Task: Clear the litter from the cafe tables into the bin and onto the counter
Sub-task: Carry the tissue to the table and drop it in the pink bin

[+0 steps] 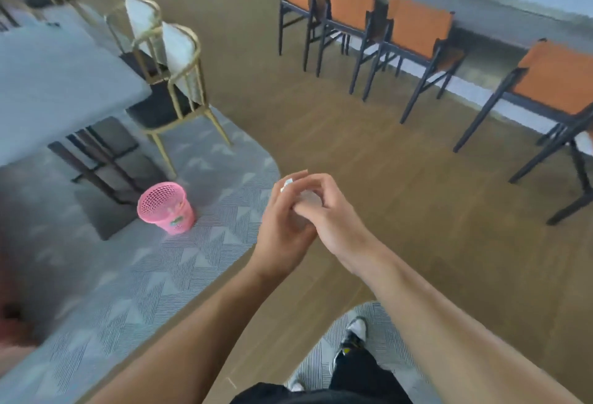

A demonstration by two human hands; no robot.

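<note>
Clearly the litter (286, 183) is a light, soft thing: a small pale wad, probably paper or thin film, though the blur hides which. It sits bunched between both hands, held out in front of the body above the floor. The left hand (282, 230) cups it from below and the side, fingers curled round it. The right hand (333, 211) closes over it from the right, fingertips pressed into the wad. Only a white corner pokes out above the left fingers, with a paler, half-clear patch showing between the two hands.

Such stuff should weigh next to nothing and crush without harm, so a firm squeeze suits it. The risk, I judge, is a loose scrap slipping out or drifting on release. It is best balled tight and gripped around the whole wad, not by one corner.

The bin (167, 208), pink and meshed, stands upright on the rug (154, 281), well to the left of the hands and lower, beside a table (48, 83).
</note>
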